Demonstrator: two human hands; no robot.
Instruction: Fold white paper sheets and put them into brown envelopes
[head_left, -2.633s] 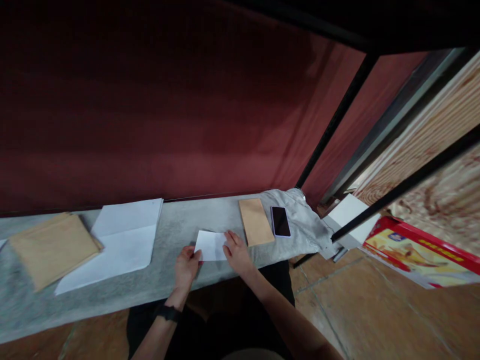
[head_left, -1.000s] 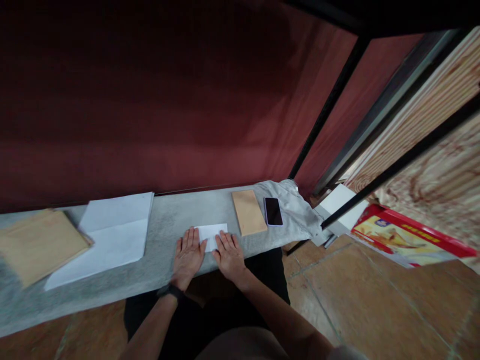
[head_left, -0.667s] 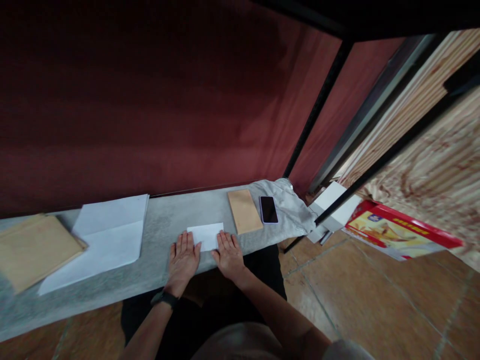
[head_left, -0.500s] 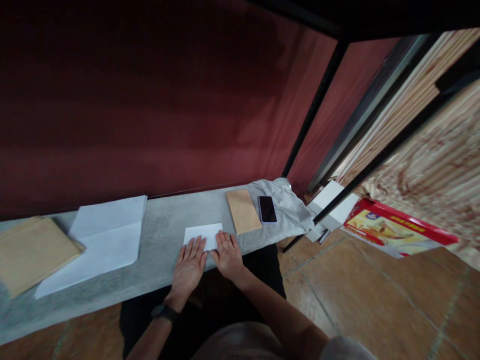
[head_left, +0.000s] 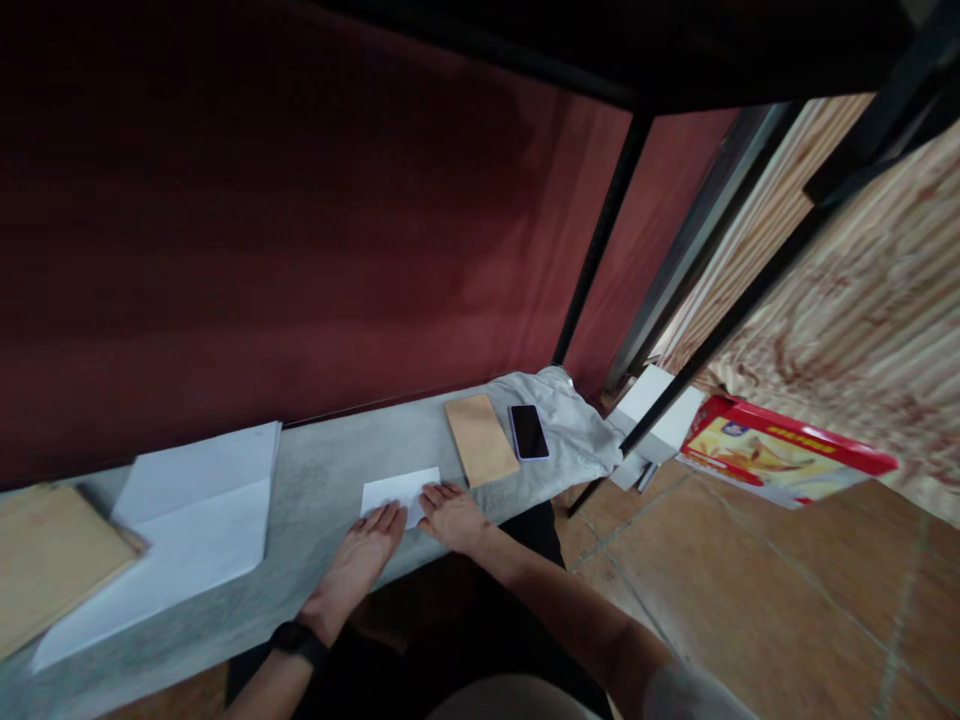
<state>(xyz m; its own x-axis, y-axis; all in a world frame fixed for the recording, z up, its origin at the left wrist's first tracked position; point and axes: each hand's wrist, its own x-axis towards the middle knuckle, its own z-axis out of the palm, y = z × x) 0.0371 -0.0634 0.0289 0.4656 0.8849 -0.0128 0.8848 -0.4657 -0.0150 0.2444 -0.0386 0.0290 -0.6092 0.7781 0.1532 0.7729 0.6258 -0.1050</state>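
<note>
A small white folded paper (head_left: 402, 487) lies on the grey cloth-covered surface in front of me. My left hand (head_left: 367, 545) rests on its near left part, fingers stretched out. On the right end of the same paper lies my right hand (head_left: 452, 516), its fingers extended and slightly bent. Both hands press from above, and their fingers cover the paper's near edge. Just beyond my right hand is a tan envelope-like rectangle (head_left: 481, 440).
A phone (head_left: 529, 432) lies right of the tan rectangle. At left are large white sheets (head_left: 202, 510) and a brown paper packet (head_left: 60, 560). A black metal post (head_left: 604, 235) rises at the far right corner. A red and yellow box (head_left: 780, 450) sits on the tiled floor.
Both hands have slid toward me over the paper, and their fingers are less spread. The camera view has tilted and shifted slightly.
</note>
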